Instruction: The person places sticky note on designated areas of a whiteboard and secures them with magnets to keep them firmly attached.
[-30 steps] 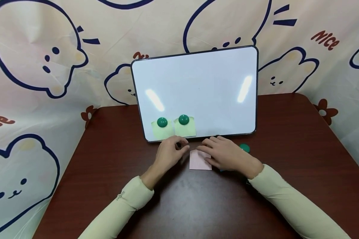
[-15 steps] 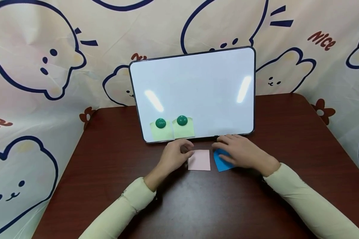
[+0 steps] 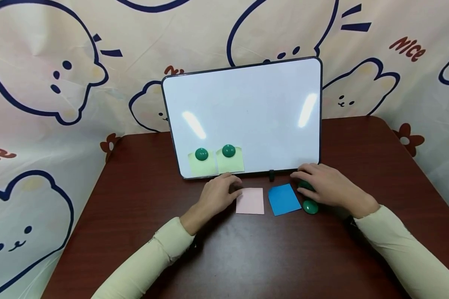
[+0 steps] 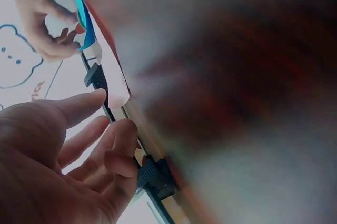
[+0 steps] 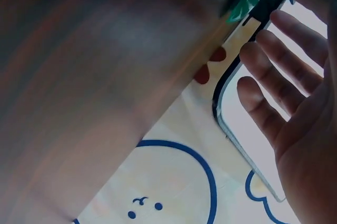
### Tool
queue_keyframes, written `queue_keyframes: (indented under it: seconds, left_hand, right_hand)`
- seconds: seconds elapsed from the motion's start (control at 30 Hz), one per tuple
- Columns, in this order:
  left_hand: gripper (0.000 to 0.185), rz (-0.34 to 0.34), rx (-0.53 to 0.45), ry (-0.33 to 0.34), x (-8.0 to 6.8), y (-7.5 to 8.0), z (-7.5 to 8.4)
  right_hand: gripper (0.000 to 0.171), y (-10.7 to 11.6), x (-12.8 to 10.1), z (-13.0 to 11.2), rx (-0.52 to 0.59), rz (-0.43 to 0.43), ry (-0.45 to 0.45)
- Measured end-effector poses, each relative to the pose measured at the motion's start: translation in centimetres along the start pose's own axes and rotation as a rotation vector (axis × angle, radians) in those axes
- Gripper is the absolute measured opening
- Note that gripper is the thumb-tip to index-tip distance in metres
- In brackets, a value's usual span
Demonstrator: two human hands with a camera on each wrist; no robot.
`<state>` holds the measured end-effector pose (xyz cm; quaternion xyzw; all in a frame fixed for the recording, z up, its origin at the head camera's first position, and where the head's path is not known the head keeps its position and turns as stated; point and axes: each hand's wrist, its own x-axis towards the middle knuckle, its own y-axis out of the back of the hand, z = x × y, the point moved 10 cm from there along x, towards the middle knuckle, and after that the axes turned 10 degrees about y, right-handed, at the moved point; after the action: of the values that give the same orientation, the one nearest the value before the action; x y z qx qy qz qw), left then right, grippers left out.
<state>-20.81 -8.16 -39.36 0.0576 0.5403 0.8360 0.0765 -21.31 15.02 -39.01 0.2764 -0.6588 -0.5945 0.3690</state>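
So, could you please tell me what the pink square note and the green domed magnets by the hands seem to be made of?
Pink square note: thin matte paper, lying flat without shine. Loose green domed magnet near the right hand: probably glossy plastic, showing a small highlight; any magnetic core is hidden.

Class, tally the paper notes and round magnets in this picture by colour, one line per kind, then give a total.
Yellow-green notes on the whiteboard: 2
Pink notes on the table: 1
Blue notes on the table: 1
Green magnets: 4, two on the whiteboard, one lying by the blue note, one under the right hand
Total: 8
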Motion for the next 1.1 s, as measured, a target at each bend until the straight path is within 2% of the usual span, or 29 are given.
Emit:
queue_keyframes:
  seconds: [0.27, 0.47, 0.7, 0.87, 1.1]
  left_hand:
    - [0.017, -0.016, 0.017, -0.053, 0.3, -0.4, -0.1]
    - [0.014, -0.023, 0.042, -0.067, 0.5, -0.6, 0.0]
    - [0.006, -0.024, 0.069, -0.116, 0.1, -0.9, 0.7]
    - [0.004, 0.012, 0.088, -0.143, -0.3, -0.5, 1.2]
    - [0.005, 0.155, 0.112, -0.213, -0.9, 0.8, 2.0]
  right_hand:
    - [0.040, 0.0, -1.1, 0.8, 0.008, -0.019, -0.022]
    - [0.040, -0.3, -1.7, 1.3, 0.019, -0.036, -0.045]
    - [0.039, -0.6, -1.9, 1.5, 0.033, -0.063, -0.068]
    - [0.040, -0.8, -2.0, 1.5, 0.048, -0.076, -0.080]
    - [0.040, -0.9, -2.0, 1.6, 0.057, -0.084, -0.086]
